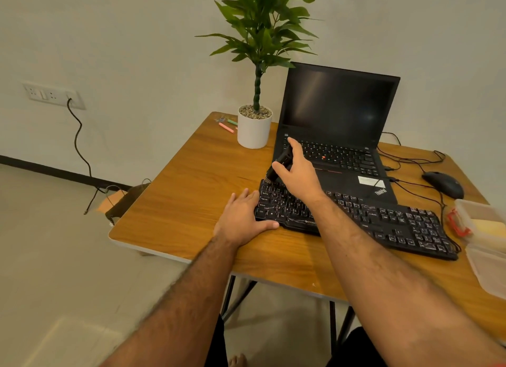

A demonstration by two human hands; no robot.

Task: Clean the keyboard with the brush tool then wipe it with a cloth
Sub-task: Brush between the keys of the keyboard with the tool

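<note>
A black keyboard (356, 216) lies slantwise on a wooden table (178, 202), its back edge just in front of an open laptop (336, 125) with a dark screen. The right hand (298, 172) hovers over the keyboard's upper left corner and grips a black brush (279, 165), thumb and fingers curled round its handle; the brush leans, and its bristles point down at the top row of keys, seemingly touching them, though hand and shadow make contact hard to confirm. The left hand (242, 219) lies flat on the table against the keyboard's left end, fingers straight and close together along that edge, thumb stretched along the front edge. A potted plant (254, 125) in a white pot stands left of the laptop, with a pink pen (226, 127) and a green one near it at the table's far corner. A black mouse (443, 184) sits to the right of the laptop, cables trailing around it. At the right edge rests a clear plastic box (484, 243) with a red clip. A wall socket (52, 94) with a dark cord plugged in shows on the left wall.
</note>
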